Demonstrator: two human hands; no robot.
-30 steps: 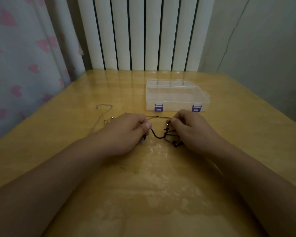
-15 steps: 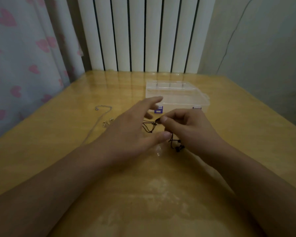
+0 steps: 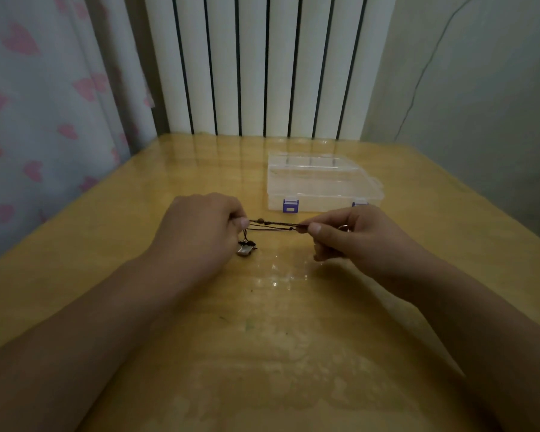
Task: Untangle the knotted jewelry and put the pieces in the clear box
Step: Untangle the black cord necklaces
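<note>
- We see the left hand [image 3: 200, 226] with fingers curled, pinching one end of a dark cord necklace [image 3: 273, 225] between thumb and forefinger.
- The right hand [image 3: 353, 235] is curled too and pinches the other end of the cord, thumb on top.
- Between the two hands the cord runs nearly level and looks taut — several thin strands side by side, raised a little above the table [image 3: 262, 322].
- A small brownish bead [image 3: 260, 220] sits on the upper strand, close to the left hand; small knots show further along towards the right hand.
- Below the left thumb a short length of cord hangs down to a pale pendant [image 3: 245, 250], which is at the table surface just beside the left hand; we cannot tell if it rests on it.
- Something small and shiny shows at the right hand's knuckles — too small for us to tell what.
- The clear box [image 3: 321, 185] stands on the table beyond the hands, lid down, two purple latches [image 3: 290, 206] on its near side; the right one is partly hidden by the right hand.
- Box and cord are apart, nothing of the jewelry is visible inside the box.
- Behind the table: a white ribbed radiator [image 3: 262, 63]; on the left a curtain [image 3: 44, 104] with pink hearts.
</note>
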